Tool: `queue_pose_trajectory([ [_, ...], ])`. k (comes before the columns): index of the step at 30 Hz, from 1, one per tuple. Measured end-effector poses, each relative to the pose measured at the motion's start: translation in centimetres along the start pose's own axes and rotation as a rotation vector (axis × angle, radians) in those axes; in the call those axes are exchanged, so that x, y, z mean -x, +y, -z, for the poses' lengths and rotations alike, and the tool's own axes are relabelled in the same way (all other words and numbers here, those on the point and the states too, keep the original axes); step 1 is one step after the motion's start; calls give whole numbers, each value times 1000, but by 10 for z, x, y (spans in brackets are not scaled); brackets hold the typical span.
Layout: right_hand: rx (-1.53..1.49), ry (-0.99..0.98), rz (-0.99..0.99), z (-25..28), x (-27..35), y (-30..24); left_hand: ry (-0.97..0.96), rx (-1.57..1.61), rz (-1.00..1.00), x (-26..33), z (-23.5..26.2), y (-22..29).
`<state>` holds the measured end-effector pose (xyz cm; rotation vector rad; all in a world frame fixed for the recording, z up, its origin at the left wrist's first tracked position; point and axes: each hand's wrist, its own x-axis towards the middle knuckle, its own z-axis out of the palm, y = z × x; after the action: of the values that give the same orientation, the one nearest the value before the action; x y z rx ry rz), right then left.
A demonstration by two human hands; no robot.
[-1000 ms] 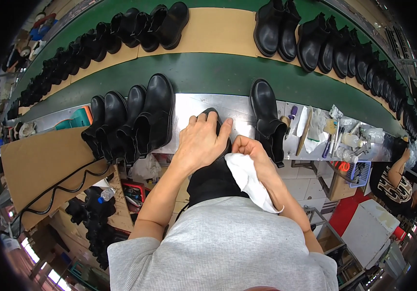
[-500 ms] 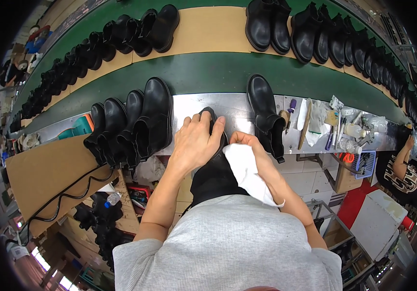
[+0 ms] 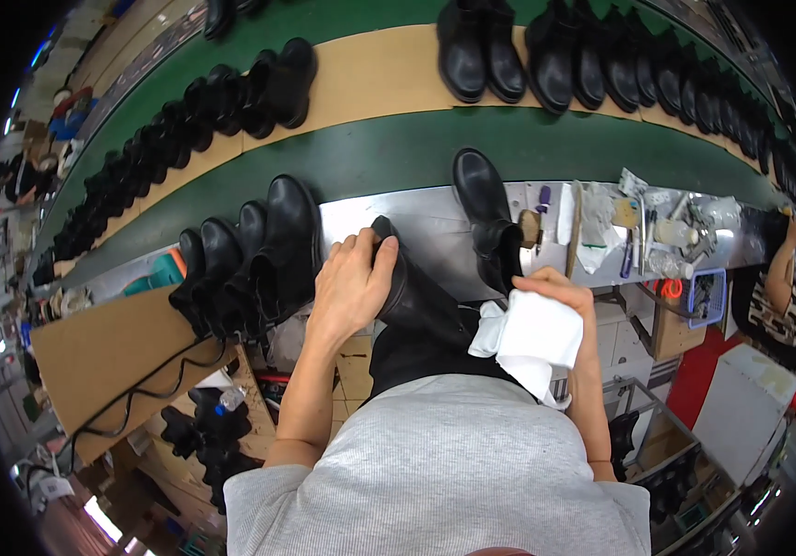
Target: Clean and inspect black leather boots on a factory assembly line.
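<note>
My left hand point(image 3: 353, 285) is wrapped over the toe end of a black leather boot point(image 3: 421, 301), its thumb along the upper. The boot slants over the bench edge, with its shaft toward my body. A crumpled white cloth point(image 3: 537, 338) hangs from my right hand point(image 3: 557, 289), whose fingers are bent around it. Those fingertips are right by the opening of another black boot point(image 3: 488, 218) standing on the bench; whether they touch it I cannot tell. Several more black boots point(image 3: 288, 222) stand left of my left hand.
Tools, a wooden stick point(image 3: 575, 227), rags and small bottles point(image 3: 671, 232) lie on the metal bench point(image 3: 347, 215) at right. Beyond it, black boots line a green surface point(image 3: 388, 153) with cardboard strips. A blue basket point(image 3: 707, 296) hangs right; another person's arm point(image 3: 780, 269) reaches in there.
My right hand and the cloth have moved right, away from the held boot, toward the standing boot's opening. More of the held boot's side shows. The whole view has shifted slightly.
</note>
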<state>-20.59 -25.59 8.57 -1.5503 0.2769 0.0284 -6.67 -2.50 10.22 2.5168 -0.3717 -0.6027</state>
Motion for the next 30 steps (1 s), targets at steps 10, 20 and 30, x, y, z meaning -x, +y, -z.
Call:
queue_pose_trajectory([
  [10,-752,302,325,179,95,120,-87,-55,15,-14,-12,25],
  [20,-732,833,-161,322,64,152,-148,-196,-16,-26,-28,47],
  [30,1018,1169,141,187,74,185,-83,-92,34,-17,-25,33],
])
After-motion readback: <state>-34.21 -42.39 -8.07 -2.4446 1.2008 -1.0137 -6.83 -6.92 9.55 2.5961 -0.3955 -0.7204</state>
